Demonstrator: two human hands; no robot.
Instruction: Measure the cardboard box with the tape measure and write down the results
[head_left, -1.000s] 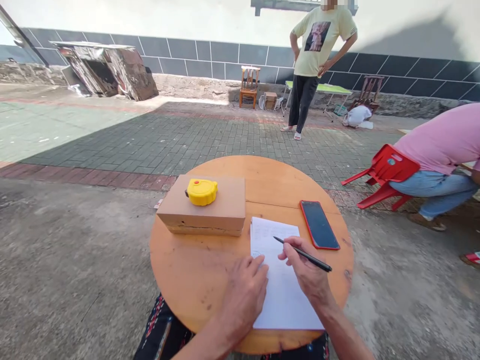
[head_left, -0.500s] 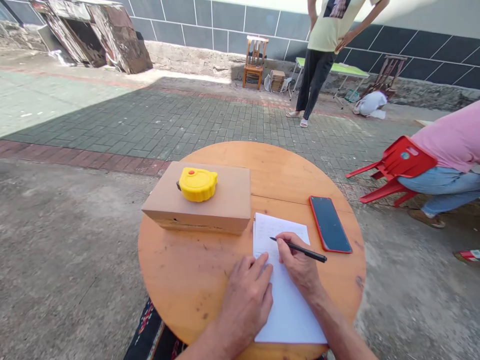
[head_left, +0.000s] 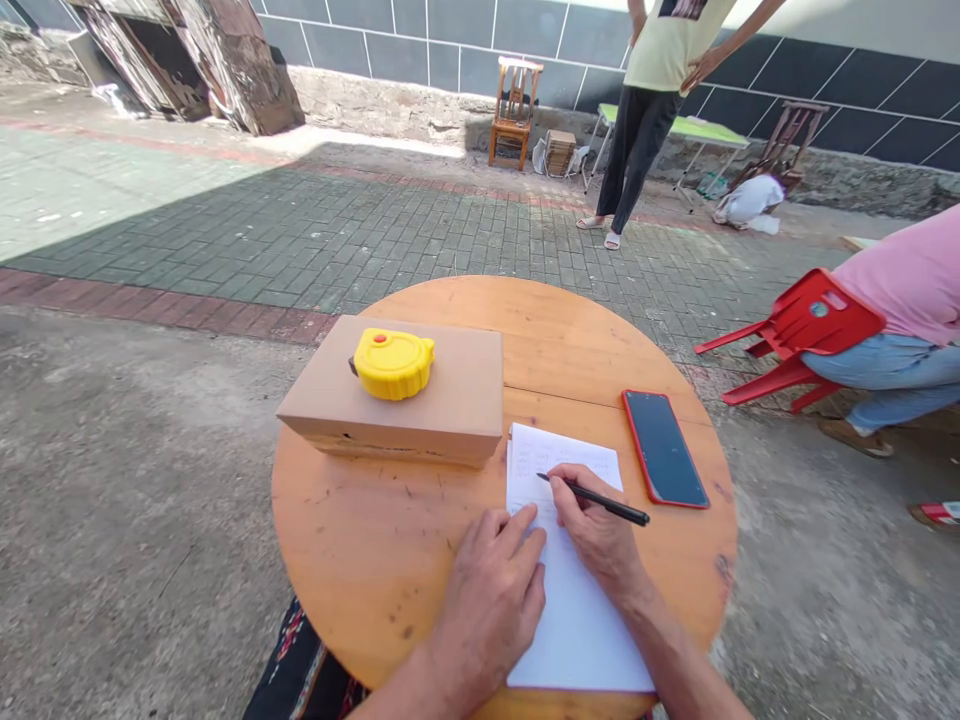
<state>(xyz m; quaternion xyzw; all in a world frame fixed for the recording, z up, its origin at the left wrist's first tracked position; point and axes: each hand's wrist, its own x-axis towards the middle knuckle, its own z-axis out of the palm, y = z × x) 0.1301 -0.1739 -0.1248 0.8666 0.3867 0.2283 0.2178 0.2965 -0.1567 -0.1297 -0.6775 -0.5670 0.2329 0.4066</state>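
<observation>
While on paper [head_left: 576, 610], grip [head_left: 600, 535] around pen [head_left: 600, 498]

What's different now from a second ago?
Mostly the view dipped lower. The right hand, still gripping the black pen, slid its tip a little toward the left edge of the paper. The left hand stays pressed on the paper. The yellow tape measure, the cardboard box under it and the red phone have not moved on the round table.
</observation>
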